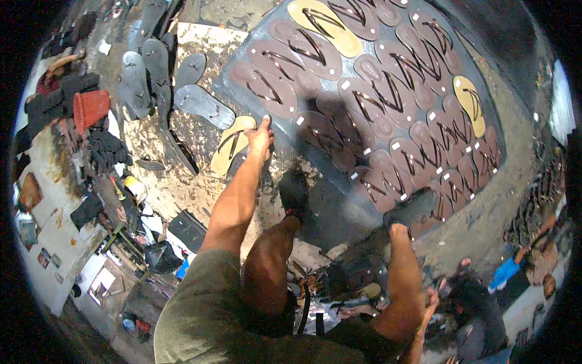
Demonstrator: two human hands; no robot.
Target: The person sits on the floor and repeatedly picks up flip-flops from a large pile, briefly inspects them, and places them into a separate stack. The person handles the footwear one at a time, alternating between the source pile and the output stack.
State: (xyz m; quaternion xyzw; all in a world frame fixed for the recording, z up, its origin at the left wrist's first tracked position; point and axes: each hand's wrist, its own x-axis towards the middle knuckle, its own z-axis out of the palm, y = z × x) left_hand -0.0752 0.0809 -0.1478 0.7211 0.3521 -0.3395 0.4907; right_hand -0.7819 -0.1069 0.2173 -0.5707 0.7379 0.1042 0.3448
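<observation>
My left hand point(260, 141) reaches out ahead with its fingers closed at the upper end of a yellow flip-flop point(229, 148) with dark straps. The flip-flop is tilted, just left of a dark mat point(285, 130). Rows of brown flip-flops point(388, 100) with shiny dark straps and small white stickers lie on that mat. Among them are two yellow flip-flops, one at the far edge point(347, 43) and one at the right point(476, 109). My right hand point(430, 301) hangs low beside my right leg; its fingers look stretched out, and nothing shows in them.
Grey flip-flops point(205, 104) and dark soles lie on the worn, pale ground sheet point(188, 145) to the left. Further left are a red basket point(91, 110), dark cloths and scattered clutter. People point(473, 315) are at the lower right. My feet stand by the mat's near edge.
</observation>
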